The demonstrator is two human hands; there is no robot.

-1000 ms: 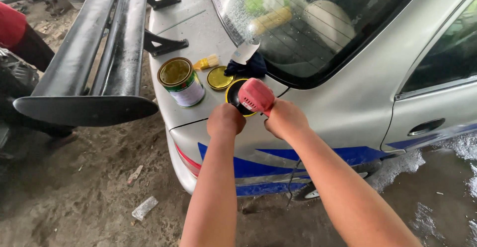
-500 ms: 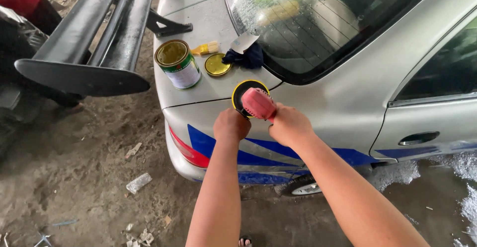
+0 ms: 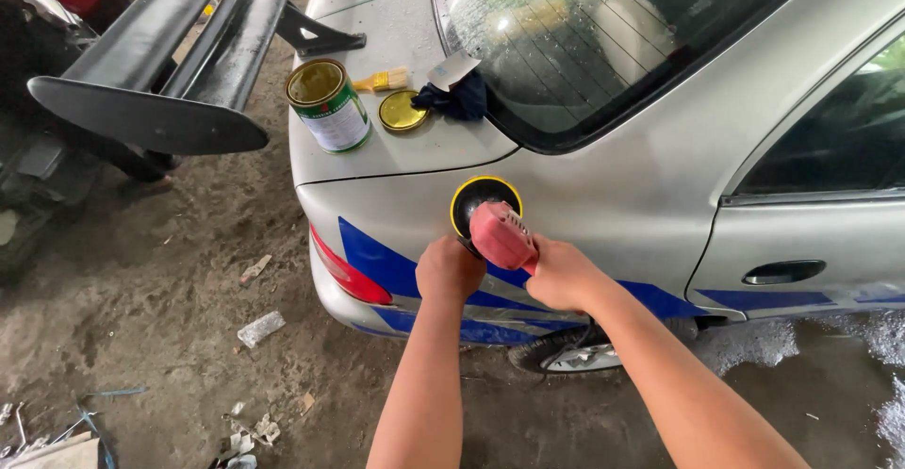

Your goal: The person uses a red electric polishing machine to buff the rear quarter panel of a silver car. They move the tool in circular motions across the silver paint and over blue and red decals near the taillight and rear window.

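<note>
Both hands closed on the red handheld polisher (image 3: pixel 502 235): left hand (image 3: pixel 450 268) on its side handle, right hand (image 3: pixel 563 274) on the body. Yellow round foam pad (image 3: pixel 484 197) sits against the silver car's rear quarter panel (image 3: pixel 603 186), just below the trunk edge. Best kept flat, pressure even, clear of the blue stripe (image 3: pixel 377 252). Open green-labelled tin can (image 3: pixel 328 106) above the pad.

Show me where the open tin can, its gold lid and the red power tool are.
open tin can (image 3: pixel 330 111), head view, on its labelled side wall.
gold lid (image 3: pixel 402 111), head view, centre of the disc.
red power tool (image 3: pixel 501 235), head view, on its red housing.

Car trunk lid (image 3: pixel 415 153), tin (image 3: pixel 329 106), lid (image 3: pixel 403 111), brush (image 3: pixel 382 81), rag (image 3: pixel 456 99)
</note>
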